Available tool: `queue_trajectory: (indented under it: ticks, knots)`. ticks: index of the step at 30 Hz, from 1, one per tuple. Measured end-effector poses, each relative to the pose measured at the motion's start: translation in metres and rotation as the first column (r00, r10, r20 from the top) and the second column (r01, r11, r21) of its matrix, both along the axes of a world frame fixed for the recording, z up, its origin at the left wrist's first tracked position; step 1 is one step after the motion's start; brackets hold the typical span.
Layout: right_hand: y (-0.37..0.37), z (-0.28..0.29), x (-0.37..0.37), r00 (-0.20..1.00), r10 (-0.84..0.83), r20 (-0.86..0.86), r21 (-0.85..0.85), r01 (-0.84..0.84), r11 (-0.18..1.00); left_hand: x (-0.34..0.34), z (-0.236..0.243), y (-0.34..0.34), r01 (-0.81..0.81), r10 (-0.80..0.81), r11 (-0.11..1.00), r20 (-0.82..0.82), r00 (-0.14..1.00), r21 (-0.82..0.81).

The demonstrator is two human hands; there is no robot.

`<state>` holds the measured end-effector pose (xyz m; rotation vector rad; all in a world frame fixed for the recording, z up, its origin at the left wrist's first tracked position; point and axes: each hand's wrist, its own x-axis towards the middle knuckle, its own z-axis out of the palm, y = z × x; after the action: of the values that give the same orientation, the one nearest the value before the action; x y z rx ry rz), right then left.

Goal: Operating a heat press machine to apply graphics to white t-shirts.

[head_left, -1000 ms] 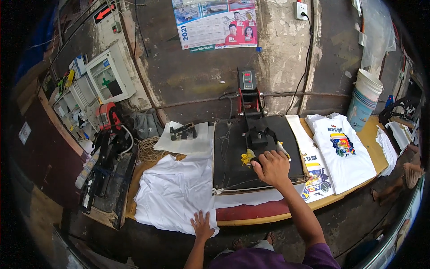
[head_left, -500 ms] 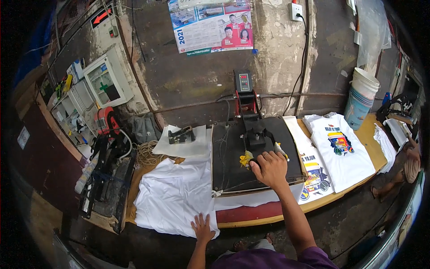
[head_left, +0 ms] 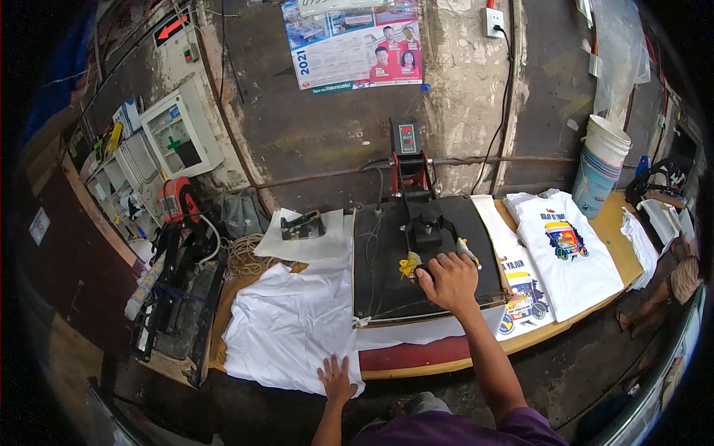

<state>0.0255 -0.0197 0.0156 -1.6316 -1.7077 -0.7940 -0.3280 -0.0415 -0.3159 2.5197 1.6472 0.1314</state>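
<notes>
My right hand (head_left: 451, 282) is closed over the handle (head_left: 408, 265) of a heat press, its ends wrapped in yellow and whitish material. The press's wide black upper plate (head_left: 383, 286) lies lowered, with white cloth (head_left: 405, 334) showing under its front edge. At the left of the press, a plain white T-shirt (head_left: 279, 323) is spread with wrinkles on the table. My left hand (head_left: 338, 383) rests flat on this shirt's near right corner, fingers spread. Above the plate, a small control box (head_left: 406, 138) shows a lit red display.
White shirts with colourful vehicle prints (head_left: 567, 236) lie right of the press, near stacked buckets (head_left: 599, 163). A second press (head_left: 178, 297) stands far left beside coiled rope (head_left: 242, 256). A black object (head_left: 303, 225) sits on white sheets. Another person's leg (head_left: 654, 301) shows far right.
Both hands keep their places on the handle and the shirt. The view has shifted very slightly, and the person at the far right has moved a little.
</notes>
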Motion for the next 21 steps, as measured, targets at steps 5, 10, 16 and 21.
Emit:
queue_trajectory:
  ticks: [5,10,16,21]
  knots:
    - [-0.0004,0.0011,0.0001,1.000,0.014,0.014,-0.006,-0.014,1.000,0.0018,0.0008,-0.0016,-0.018,0.019,1.000,0.036,0.999,-0.004]
    - [-0.0009,0.0015,0.0006,1.000,0.012,0.023,-0.006,-0.012,1.000,0.0027,0.0030,-0.0010,-0.022,0.022,1.000,0.044,0.999,-0.012]
    - [-0.0009,0.0012,-0.0002,0.999,0.033,-0.008,0.019,-0.033,0.999,0.0021,0.0033,-0.0008,-0.012,0.011,1.000,0.049,0.999,0.010]
    - [-0.0017,0.0004,0.0017,1.000,0.024,0.012,0.011,-0.024,1.000,0.0012,-0.0013,-0.0018,0.000,-0.003,0.999,0.083,0.997,0.034]
